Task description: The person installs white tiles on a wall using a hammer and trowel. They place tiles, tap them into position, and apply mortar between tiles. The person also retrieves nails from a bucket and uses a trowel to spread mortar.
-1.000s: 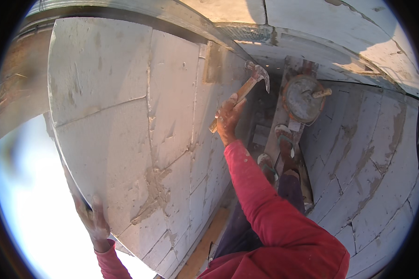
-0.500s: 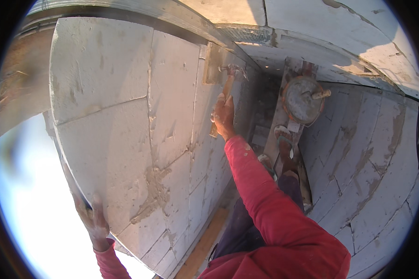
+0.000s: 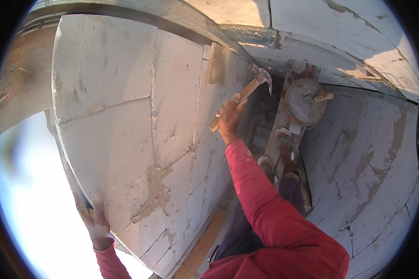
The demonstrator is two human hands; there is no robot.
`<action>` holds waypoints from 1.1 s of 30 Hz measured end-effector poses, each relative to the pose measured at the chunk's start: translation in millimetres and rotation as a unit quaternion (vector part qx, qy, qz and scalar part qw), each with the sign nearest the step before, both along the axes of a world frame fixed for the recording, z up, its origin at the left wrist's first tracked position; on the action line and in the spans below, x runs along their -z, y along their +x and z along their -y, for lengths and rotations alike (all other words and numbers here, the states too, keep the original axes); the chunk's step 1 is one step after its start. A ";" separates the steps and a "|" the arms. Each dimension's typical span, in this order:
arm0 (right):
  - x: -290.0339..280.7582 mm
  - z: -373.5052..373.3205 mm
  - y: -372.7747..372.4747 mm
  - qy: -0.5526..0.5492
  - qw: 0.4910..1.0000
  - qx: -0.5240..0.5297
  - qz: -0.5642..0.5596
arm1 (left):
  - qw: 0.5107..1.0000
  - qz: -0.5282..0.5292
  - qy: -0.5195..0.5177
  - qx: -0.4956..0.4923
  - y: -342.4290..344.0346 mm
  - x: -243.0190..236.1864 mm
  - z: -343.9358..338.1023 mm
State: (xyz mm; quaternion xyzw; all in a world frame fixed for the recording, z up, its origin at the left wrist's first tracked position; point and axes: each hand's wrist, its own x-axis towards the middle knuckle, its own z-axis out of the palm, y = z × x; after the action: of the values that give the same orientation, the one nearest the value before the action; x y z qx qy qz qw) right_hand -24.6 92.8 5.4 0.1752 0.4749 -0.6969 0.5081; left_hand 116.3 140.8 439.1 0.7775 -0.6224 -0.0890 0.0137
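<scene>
My right hand [image 3: 229, 121] is closed round the wooden handle of a claw hammer [image 3: 250, 89]. The hammer's metal head is raised off the wall, its claw toward the right. A pale block wall [image 3: 104, 139] with mortar joints stands to the left of that hand. Set in its upper part, close to the hammer, is a small wooden block [image 3: 215, 65]. Down at the wall's left edge, my left hand [image 3: 97, 222] grips the rim, thumb on the near face and the other fingers partly hidden behind it.
A round bucket [image 3: 295, 104] of grey mortar, with a tool handle [image 3: 323, 97] sticking out, stands on a narrow plank [image 3: 291, 72]. My feet are on the plank below it. Another block wall [image 3: 358, 153] rises at the right. A long beam [image 3: 205, 23] crosses above.
The hammer head has swung away from the wall near the wooden block, to the right, its handle now more tilted. My left hand keeps its place on the wall's edge.
</scene>
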 end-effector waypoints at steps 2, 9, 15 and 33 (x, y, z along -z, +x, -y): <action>-7.5 1.7 9.9 0.028 0.995 -0.085 -0.042 | 1.000 0.015 0.003 0.011 0.0 0.1 0.0; -3.3 -9.6 -10.7 -0.010 0.995 -0.093 -0.021 | 1.000 -0.002 0.004 -0.006 3.6 -1.0 -1.6; -0.3 -1.8 -10.2 0.032 0.965 -0.259 0.033 | 0.998 0.054 0.014 0.009 5.5 -1.0 -5.7; -4.5 5.1 -0.3 0.017 0.973 -0.229 0.038 | 0.994 -0.011 -0.032 0.106 12.7 5.4 6.0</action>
State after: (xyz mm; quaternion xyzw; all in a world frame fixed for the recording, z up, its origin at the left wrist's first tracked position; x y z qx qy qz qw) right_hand -24.9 87.8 9.9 0.0963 0.4946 -0.5469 0.6686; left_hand 129.1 134.9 433.7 0.7055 -0.7034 -0.0785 0.0357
